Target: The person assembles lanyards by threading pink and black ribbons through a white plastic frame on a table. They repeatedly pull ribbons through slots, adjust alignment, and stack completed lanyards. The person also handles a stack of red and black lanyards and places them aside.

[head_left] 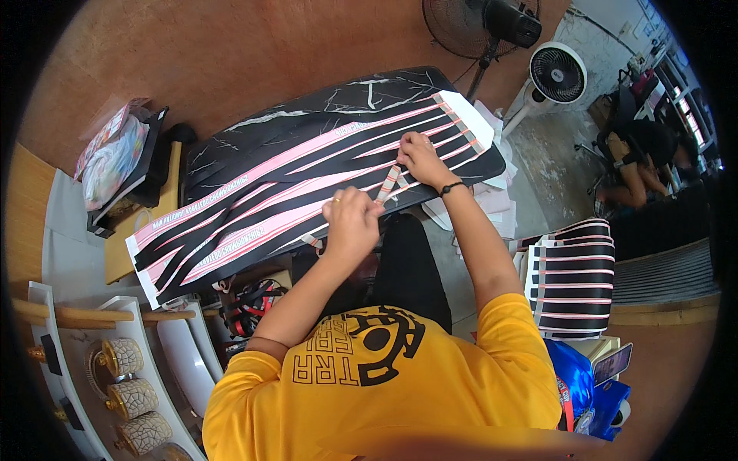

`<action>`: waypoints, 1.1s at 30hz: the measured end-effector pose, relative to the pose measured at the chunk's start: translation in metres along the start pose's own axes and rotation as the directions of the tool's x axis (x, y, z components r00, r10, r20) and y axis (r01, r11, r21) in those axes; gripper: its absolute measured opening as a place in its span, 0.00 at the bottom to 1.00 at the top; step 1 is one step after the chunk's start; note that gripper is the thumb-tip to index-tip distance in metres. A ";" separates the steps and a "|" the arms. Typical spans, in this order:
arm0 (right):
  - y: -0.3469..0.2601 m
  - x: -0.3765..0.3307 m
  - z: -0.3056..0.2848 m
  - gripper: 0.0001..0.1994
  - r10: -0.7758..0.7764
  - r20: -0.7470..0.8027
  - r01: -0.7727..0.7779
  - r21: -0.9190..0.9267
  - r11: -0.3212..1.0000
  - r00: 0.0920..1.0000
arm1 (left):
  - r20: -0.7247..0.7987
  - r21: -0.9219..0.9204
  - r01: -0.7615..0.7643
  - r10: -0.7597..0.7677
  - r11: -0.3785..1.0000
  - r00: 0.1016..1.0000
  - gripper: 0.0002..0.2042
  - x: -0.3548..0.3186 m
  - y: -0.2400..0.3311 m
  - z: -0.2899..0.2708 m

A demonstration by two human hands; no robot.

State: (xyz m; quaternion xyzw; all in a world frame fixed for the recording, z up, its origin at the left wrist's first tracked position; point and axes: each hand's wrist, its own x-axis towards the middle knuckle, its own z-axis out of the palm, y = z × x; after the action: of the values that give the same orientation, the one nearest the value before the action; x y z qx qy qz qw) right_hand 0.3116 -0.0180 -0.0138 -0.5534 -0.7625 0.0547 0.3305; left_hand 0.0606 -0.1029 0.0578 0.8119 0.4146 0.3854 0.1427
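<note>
A long pink printed sheet (201,206) with black ribbon strips (369,160) running along it lies on a dark marble-patterned table (338,100). White paper (466,115) and a band of clear tape (460,124) cross its far right end. Over the near edge, a short pink-and-grey striped strip of tape (390,184) stretches between my hands. Its lower end is pinched in my left hand (352,223), fingers curled. My right hand (421,159), with a black band at the wrist, closes on the upper end; its fingertips are partly hidden.
A second striped sheet (573,280) hangs at right, above a phone (613,363) and a blue bag (570,374). Loose papers (496,211) lie beside the table. Two fans stand behind, one black (492,27), one white (558,73). Gold-trimmed jars (131,396) fill a shelf lower left.
</note>
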 end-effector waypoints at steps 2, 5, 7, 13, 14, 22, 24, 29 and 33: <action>0.001 0.003 0.006 0.07 0.012 -0.013 -0.013 -0.073 0.997 1.000 | 0.097 -0.004 0.000 0.001 1.000 0.995 0.07 -0.015 0.014 -0.003; 0.002 0.008 0.009 0.06 0.030 -0.086 -0.037 -0.082 0.996 0.996 | 0.112 -0.060 -0.031 0.038 0.998 0.993 0.07 -0.032 0.024 -0.013; 0.002 0.010 0.006 0.06 0.063 -0.078 -0.061 0.023 0.998 0.995 | 0.084 -0.069 -0.045 0.051 0.997 0.995 0.08 -0.036 0.025 -0.019; -0.002 -0.012 -0.022 0.06 0.034 -0.097 -0.010 0.232 0.973 0.995 | -0.048 -0.002 0.037 -0.037 0.999 0.998 0.08 -0.022 0.011 -0.027; -0.004 -0.019 -0.024 0.06 0.086 -0.022 -0.078 0.233 0.969 0.996 | -0.050 -0.001 0.036 -0.036 0.999 0.998 0.07 -0.020 0.010 -0.026; -0.006 -0.022 -0.010 0.04 0.100 0.071 -0.101 0.009 0.995 0.992 | 0.162 -0.120 -0.137 0.155 0.983 0.974 0.08 -0.046 0.043 -0.035; -0.006 -0.019 -0.008 0.04 0.123 0.026 -0.122 -0.006 0.992 0.992 | 0.293 -0.216 -0.184 0.243 0.959 0.925 0.07 -0.065 0.059 -0.034; -0.011 -0.016 -0.011 0.06 0.091 -0.072 -0.088 0.044 0.995 0.993 | 0.384 -0.111 -0.323 0.340 0.940 0.858 0.05 -0.078 0.064 -0.019; -0.012 -0.017 -0.015 0.05 0.146 0.024 -0.147 0.064 0.987 0.989 | 0.406 -0.132 -0.291 0.320 0.948 0.856 0.09 -0.074 0.058 -0.016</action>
State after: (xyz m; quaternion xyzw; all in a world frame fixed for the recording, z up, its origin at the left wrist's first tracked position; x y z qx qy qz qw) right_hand 0.3132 -0.0425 -0.0042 -0.5963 -0.7207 0.1090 0.3363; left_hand 0.0545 -0.1985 0.0629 0.9262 0.2268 0.2317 0.1925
